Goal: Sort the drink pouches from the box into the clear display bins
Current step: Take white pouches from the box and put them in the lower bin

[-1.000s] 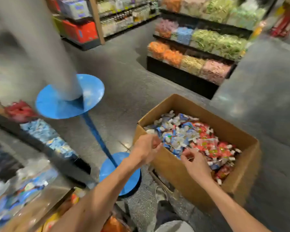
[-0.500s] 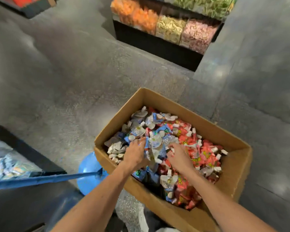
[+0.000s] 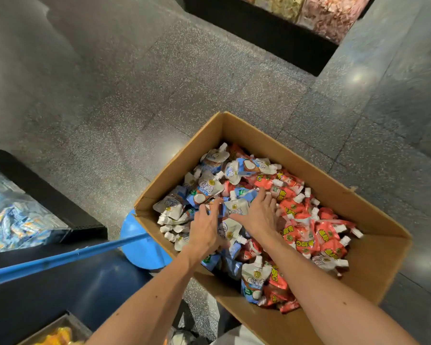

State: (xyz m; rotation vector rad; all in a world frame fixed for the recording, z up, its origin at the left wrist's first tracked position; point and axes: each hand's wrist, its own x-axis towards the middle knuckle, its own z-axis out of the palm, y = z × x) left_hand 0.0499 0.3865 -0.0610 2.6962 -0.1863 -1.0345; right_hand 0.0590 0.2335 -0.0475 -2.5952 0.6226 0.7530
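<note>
The pouches (image 3: 306, 232) fill the box (image 3: 296, 159). The right hand (image 3: 256, 216) lies flat on them, fingers spread. The left hand (image 3: 204, 229) curls in, maybe grabbing some. Best scoop up one color at a time.

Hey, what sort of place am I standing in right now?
Probably a shop's snack aisle: clear display bins of packets, an open brown cardboard box of spouted red and blue-white drink pouches, a speckled grey floor.

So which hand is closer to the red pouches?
Right. The right hand rests at the edge of the red pouches; the left hand lies further left, on white and blue pouches.
</note>
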